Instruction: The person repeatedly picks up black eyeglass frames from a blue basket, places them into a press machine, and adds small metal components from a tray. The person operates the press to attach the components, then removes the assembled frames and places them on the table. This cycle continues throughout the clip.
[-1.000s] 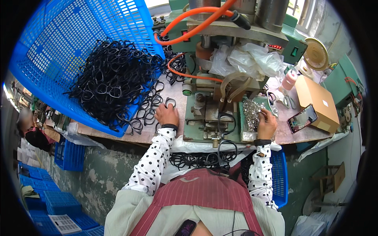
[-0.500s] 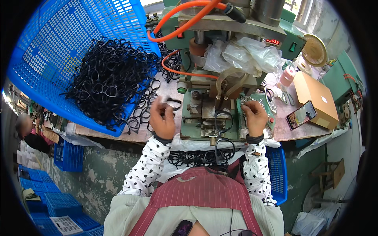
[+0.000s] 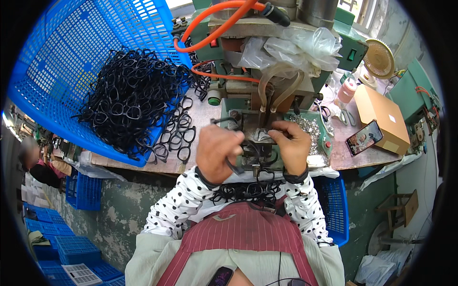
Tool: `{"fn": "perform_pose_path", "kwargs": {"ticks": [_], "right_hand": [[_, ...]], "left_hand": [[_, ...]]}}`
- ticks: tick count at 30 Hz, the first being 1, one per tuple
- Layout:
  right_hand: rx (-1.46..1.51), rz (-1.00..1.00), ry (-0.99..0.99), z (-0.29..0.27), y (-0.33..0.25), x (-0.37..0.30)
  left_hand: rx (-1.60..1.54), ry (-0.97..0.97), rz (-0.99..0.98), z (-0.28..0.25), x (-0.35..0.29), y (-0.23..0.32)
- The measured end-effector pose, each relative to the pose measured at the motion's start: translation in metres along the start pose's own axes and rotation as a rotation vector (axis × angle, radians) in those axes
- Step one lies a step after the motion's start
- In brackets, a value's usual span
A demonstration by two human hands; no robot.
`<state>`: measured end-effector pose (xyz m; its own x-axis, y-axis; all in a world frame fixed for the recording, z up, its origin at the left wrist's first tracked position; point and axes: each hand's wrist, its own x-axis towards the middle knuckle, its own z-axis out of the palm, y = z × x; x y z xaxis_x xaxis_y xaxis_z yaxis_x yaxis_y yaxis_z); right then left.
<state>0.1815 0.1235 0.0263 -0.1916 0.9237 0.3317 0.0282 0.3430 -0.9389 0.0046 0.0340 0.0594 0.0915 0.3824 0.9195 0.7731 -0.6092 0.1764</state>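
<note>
My left hand [image 3: 218, 153] is closed on a black eyeglass frame [image 3: 232, 167], smeared by motion, just left of the press's work bed. At the bed's right side, my right hand [image 3: 292, 145] has thumb and fingertips pinched together. What it holds, if anything, is too small to make out. Right by those fingertips, something shiny [image 3: 261, 135] lies on the metal fixture of the green press [image 3: 229, 107], below two clear hoses [image 3: 285, 93]. Small silvery metal pieces fill a tray [image 3: 310, 131] beyond my right hand.
A big blue basket [image 3: 71, 128] heaped with black eyeglass frames [image 3: 133, 95] tilts at the left; several more frames [image 3: 183, 136] lie beside it. More frames [image 3: 248, 191] lie below the press. A phone [image 3: 365, 138], a cardboard box [image 3: 381, 119] and scissors [image 3: 347, 117] are at the right.
My left hand has moved right to the press with an eyeglass frame. My right hand has gone from over the metal pieces to the fixture. The frames hanging at the press front have dropped lower.
</note>
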Motion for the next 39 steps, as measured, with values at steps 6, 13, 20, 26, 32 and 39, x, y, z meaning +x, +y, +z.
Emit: {"fn": "perform_pose_path", "kwargs": {"ticks": [6, 13, 20, 26, 32, 39], "right_hand": [[-0.12, 0.01, 0.003, 0.018, -0.009, 0.004], [0.147, 0.067, 0.089, 0.026, 0.002, -0.001], [-0.342, -0.079, 0.192, -0.028, 0.03, 0.018], [-0.763, 0.162, 0.154, -0.118, 0.102, 0.013], [-1.173, -0.004, 0.062, -0.11, 0.115, -0.006], [-0.53, 0.08, 0.285, -0.106, 0.129, 0.002]], "left_hand": [[-0.24, 0.17, -0.678, -0.006, 0.036, -0.007], [-0.129, 0.132, -0.533, -0.002, 0.023, -0.005], [-0.267, -0.339, 0.184, 0.039, -0.033, 0.009], [-0.284, -0.398, 0.178, 0.039, -0.035, 0.001], [-0.266, -0.396, 0.172, 0.041, -0.036, 0.001], [-0.083, -0.341, 0.146, 0.03, -0.041, 0.014]]}}
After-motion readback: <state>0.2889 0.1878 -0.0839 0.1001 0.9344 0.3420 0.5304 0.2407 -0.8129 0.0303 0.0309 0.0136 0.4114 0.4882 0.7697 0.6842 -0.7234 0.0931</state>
